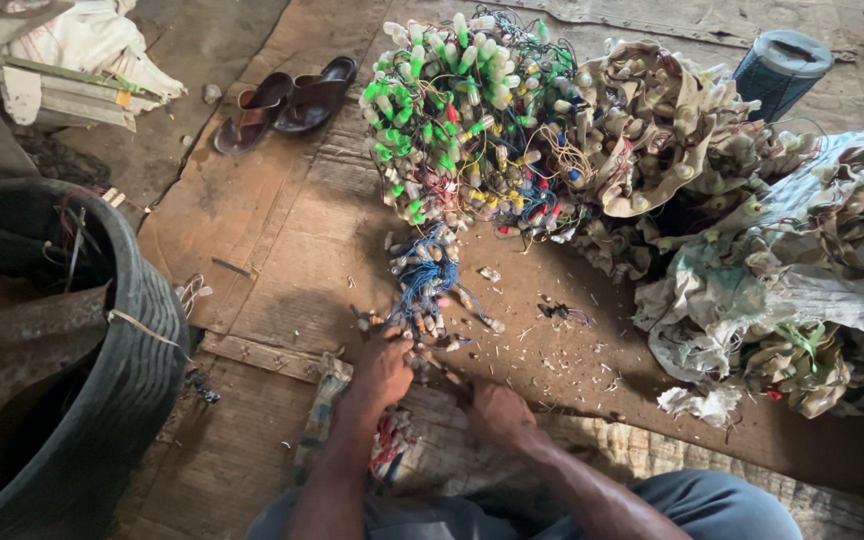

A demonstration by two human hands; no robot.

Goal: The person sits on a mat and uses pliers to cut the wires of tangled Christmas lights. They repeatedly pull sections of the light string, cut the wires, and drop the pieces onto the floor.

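Looking down past my knees, I see my left hand (382, 368) and my right hand (495, 410) low over the cardboard floor (282, 230), both closed into loose fists. The left one pinches the near end of a small bunch of wires and plugs (430, 285) that trails away from me in blue and white strands; the right one is curled around something thin, though I cannot tell what, since the fingers hide it. I judge the step in hand to be the working of this one bunch, piece by piece, close to my lap, with small scraps (577, 355) scattered just beyond the hands as the leavings. By my reading the next move calls for a firm pinch on a single strand and a short pull, so the rest of the bunch stays put. To my left stands a big black tub (142, 340), dark inside, with loose wire showing at its rim. Farther out lies the large heap of tangled wiring (472, 120), green and white caps on the left side, beige on the right, spilling into torn sacks (802, 300). Beyond that, a pair of brown sandals (287, 100) and a blue spool (780, 68) sit at the far edge.
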